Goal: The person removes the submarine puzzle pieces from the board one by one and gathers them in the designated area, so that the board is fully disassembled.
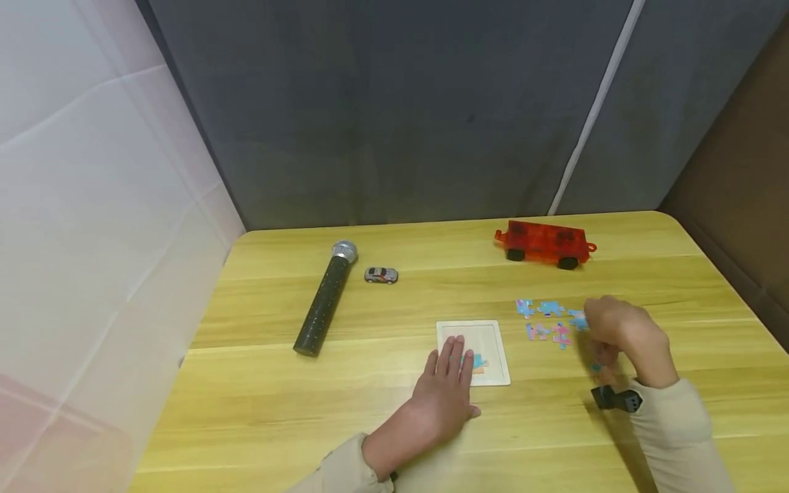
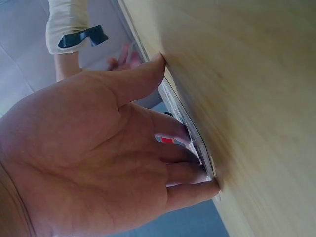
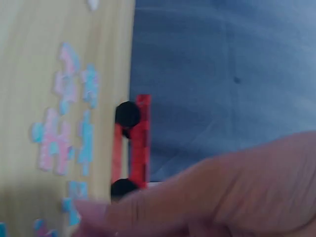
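My left hand [image 1: 445, 396] rests with straight fingers on a white square puzzle tray [image 1: 503, 356], its fingertips over the lower left part. Inside the tray lie joined blue and orange puzzle pieces [image 1: 477, 363], partly covered by the fingers. In the left wrist view, the fingertips press against the tray's edge [image 2: 200, 143]. My right hand [image 1: 625, 337] hovers bent downward at the right end of loose jigsaw pieces [image 1: 550, 308] in blue and pink. Its thumb [image 3: 148, 210] reaches over a blue piece [image 3: 74, 190]; the other fingers are mostly hidden, and no held piece shows.
At the back right stands a red toy wagon [image 1: 545, 244] with black wheels. A small toy car [image 1: 381, 275] sits near a black microphone [image 1: 323, 301] on the left. Walls border the wooden table [image 1: 259, 397] at the back and both sides.
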The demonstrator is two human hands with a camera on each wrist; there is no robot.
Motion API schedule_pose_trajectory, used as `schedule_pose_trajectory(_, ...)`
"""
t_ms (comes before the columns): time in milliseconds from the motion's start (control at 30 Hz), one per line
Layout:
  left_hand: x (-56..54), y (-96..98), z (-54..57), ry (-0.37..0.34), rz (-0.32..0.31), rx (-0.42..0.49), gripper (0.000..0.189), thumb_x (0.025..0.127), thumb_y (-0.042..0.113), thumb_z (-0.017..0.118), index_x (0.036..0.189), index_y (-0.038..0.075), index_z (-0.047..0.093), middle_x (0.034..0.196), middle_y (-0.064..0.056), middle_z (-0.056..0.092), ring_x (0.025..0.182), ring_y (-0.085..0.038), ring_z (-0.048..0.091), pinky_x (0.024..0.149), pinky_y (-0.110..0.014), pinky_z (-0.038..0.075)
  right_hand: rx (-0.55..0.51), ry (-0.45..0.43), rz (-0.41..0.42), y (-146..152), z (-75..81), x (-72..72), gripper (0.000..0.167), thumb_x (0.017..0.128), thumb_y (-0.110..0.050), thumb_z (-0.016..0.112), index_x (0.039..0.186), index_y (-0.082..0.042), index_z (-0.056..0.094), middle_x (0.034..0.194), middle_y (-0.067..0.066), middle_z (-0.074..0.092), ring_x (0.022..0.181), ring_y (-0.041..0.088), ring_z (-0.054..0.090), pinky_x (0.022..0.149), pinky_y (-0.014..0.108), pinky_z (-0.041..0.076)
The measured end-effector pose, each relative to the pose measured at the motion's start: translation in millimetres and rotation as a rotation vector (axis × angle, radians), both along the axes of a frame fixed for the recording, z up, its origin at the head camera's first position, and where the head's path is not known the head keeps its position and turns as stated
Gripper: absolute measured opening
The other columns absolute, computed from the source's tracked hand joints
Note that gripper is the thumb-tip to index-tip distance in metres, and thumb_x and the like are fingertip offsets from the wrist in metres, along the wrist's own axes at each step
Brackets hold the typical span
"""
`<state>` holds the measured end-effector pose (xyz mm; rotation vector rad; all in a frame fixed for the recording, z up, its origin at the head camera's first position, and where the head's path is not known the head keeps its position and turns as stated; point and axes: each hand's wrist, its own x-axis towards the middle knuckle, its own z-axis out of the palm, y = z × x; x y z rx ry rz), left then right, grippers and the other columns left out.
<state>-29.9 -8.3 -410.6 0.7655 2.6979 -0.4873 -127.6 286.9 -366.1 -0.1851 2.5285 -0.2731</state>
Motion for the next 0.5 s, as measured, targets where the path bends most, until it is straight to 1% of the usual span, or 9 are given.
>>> schedule_pose_trajectory(67, 0.6, 0.4, -0.5, 0.002, 0.012, 0.001, 0.086, 0.110, 0.069, 0.043, 0.176, 0.017, 0.027, 0.183, -0.015, 0.021, 0.171, -0.029, 0.019, 0.135, -0.040, 0.030, -0.031, 0.062, 0.037, -2, 3.3, 0.6, 0.038, 0.101, 0.002, 0.068, 0.065, -0.011, 0.061, 0.058, 0.000, 0.060, 0.056, 0.014, 0.054, 0.061, 0.033, 0.040)
schedule_pose_trajectory(100, 0.7, 0.6, -0.6, 0.004, 0.017, 0.001, 0.085, 0.110, 0.069, 0.043, 0.176, 0.018, 0.027, 0.183, -0.016, 0.022, 0.171, -0.030, 0.020, 0.135, -0.042, 0.030, -0.048, 0.093, 0.053, -4, 5.0, 0.9, 0.038, 0.104, -0.002, 0.066, 0.068, -0.012, 0.061, 0.059, 0.001, 0.059, 0.057, 0.014, 0.053, 0.061, 0.033, 0.039)
schedule_pose_trajectory(133, 1.3, 0.7, -1.0, 0.005, 0.022, 0.003, 0.085, 0.110, 0.069, 0.043, 0.176, 0.018, 0.027, 0.182, -0.017, 0.022, 0.171, -0.032, 0.020, 0.135, -0.043, 0.030, -0.069, 0.129, 0.072, -5, 6.0, 1.2, 0.036, 0.106, -0.005, 0.066, 0.071, -0.011, 0.062, 0.061, 0.000, 0.057, 0.057, 0.014, 0.051, 0.059, 0.032, 0.038)
schedule_pose_trajectory(233, 2.6, 1.0, -2.0, 0.016, 0.028, -0.004, 0.086, 0.109, 0.070, 0.042, 0.176, 0.019, 0.027, 0.182, -0.017, 0.024, 0.170, -0.032, 0.021, 0.135, -0.047, 0.029, -0.099, 0.240, 0.125, -11, 9.6, 2.9, 0.025, 0.108, -0.011, 0.068, 0.083, -0.009, 0.067, 0.069, -0.001, 0.056, 0.061, 0.014, 0.046, 0.059, 0.032, 0.036)
schedule_pose_trajectory(267, 2.7, 1.1, -1.8, 0.021, 0.028, -0.009, 0.086, 0.109, 0.071, 0.042, 0.176, 0.019, 0.027, 0.182, -0.017, 0.024, 0.170, -0.032, 0.021, 0.135, -0.048, 0.028, -0.104, 0.270, 0.133, -13, 10.8, 3.7, 0.020, 0.108, -0.013, 0.068, 0.088, -0.008, 0.070, 0.071, -0.001, 0.060, 0.061, 0.014, 0.049, 0.058, 0.032, 0.038)
schedule_pose_trajectory(300, 2.7, 1.2, -1.9, 0.025, 0.028, -0.012, 0.086, 0.109, 0.071, 0.042, 0.176, 0.019, 0.027, 0.182, -0.016, 0.024, 0.170, -0.031, 0.021, 0.135, -0.049, 0.029, -0.109, 0.300, 0.138, -15, 11.9, 4.5, 0.018, 0.108, -0.015, 0.070, 0.091, -0.009, 0.070, 0.072, -0.002, 0.059, 0.062, 0.014, 0.049, 0.058, 0.032, 0.038)
schedule_pose_trajectory(333, 2.6, 1.4, -1.9, 0.027, 0.029, -0.014, 0.087, 0.109, 0.072, 0.042, 0.176, 0.019, 0.027, 0.182, -0.015, 0.024, 0.170, -0.031, 0.021, 0.135, -0.049, 0.028, -0.112, 0.332, 0.144, -17, 12.8, 5.4, 0.019, 0.108, -0.015, 0.070, 0.090, -0.009, 0.069, 0.073, -0.003, 0.055, 0.063, 0.014, 0.046, 0.058, 0.032, 0.036)
schedule_pose_trajectory(433, 1.6, 1.3, -1.4, 0.019, 0.036, -0.009, 0.087, 0.109, 0.072, 0.042, 0.176, 0.019, 0.026, 0.182, -0.015, 0.023, 0.171, -0.030, 0.020, 0.135, -0.050, 0.029, -0.124, 0.424, 0.156, -25, 14.4, 8.4, 0.026, 0.106, -0.017, 0.073, 0.083, -0.012, 0.062, 0.069, -0.004, 0.045, 0.063, 0.013, 0.042, 0.056, 0.032, 0.030)
schedule_pose_trajectory(500, 0.6, 0.8, -0.7, 0.005, 0.042, -0.002, 0.088, 0.109, 0.072, 0.042, 0.177, 0.018, 0.024, 0.183, -0.015, 0.022, 0.171, -0.030, 0.020, 0.135, -0.051, 0.029, -0.135, 0.474, 0.176, -34, 14.3, 10.1, 0.031, 0.105, -0.017, 0.075, 0.079, -0.015, 0.058, 0.067, -0.005, 0.042, 0.062, 0.012, 0.039, 0.055, 0.031, 0.028)
